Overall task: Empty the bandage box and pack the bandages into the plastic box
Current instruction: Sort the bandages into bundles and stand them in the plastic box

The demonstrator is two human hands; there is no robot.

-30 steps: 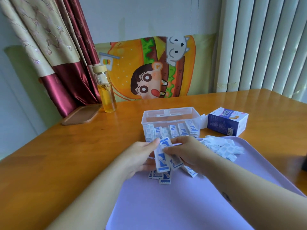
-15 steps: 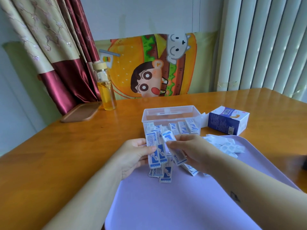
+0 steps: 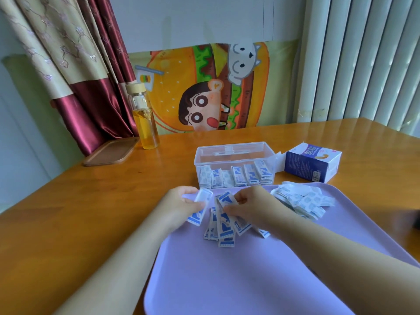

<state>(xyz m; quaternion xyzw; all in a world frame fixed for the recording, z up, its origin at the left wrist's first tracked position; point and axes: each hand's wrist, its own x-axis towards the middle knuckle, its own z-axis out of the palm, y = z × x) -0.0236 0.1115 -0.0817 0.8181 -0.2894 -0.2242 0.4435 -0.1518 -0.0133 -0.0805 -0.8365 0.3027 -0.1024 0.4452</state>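
Head view: the bandage box [image 3: 311, 162] lies on its side on the surface [image 3: 91, 212] at two o'clock from the hands. Its flap is open, and it is probably emptied, though its inside is hidden. The plastic box [image 3: 234, 149] stands lidless at twelve o'clock, just past the far edge of the lilac tray [image 3: 227, 280]. The packed bandages [image 3: 238, 177] stand on edge in a row along its near wall, and the room behind them looks unfilled.

On the tray, a loose pile [image 3: 302, 201] sits at three o'clock of the right hand [image 3: 250, 205], and a small heap [image 3: 223, 233] lies beneath both hands. The left hand [image 3: 181, 204] has its grip clenched round a stack [image 3: 200, 209] of bandages. The right hand's grip pinches a bandage or two just above the heap.

I judge the emptying done and the packing partway. The stack, the heap and the larger pile are yet to go into the plastic box.
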